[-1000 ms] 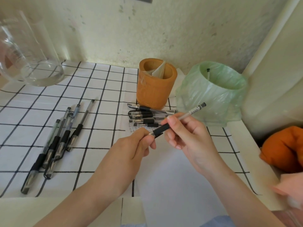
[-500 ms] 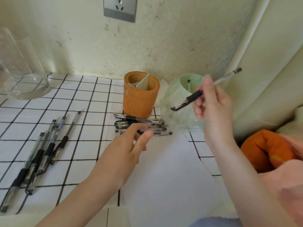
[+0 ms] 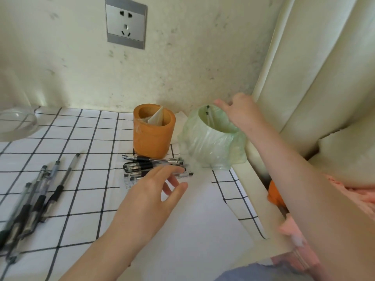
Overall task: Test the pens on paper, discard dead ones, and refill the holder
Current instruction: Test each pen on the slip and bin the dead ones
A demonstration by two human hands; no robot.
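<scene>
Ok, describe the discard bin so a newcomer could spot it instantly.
Below and right of the wall socket, two containers stand at the back of the checked tablecloth. The bin is the right-hand one, lined with a pale green plastic bag, unlike the orange pen holder.

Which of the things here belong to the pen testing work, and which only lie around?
For the job: orange holder; green-lined bin with discarded pens; pen pile before the holder; pens at left; white paper.
Just lying about: glass bowl; wall socket; orange thing beside the table.
</scene>
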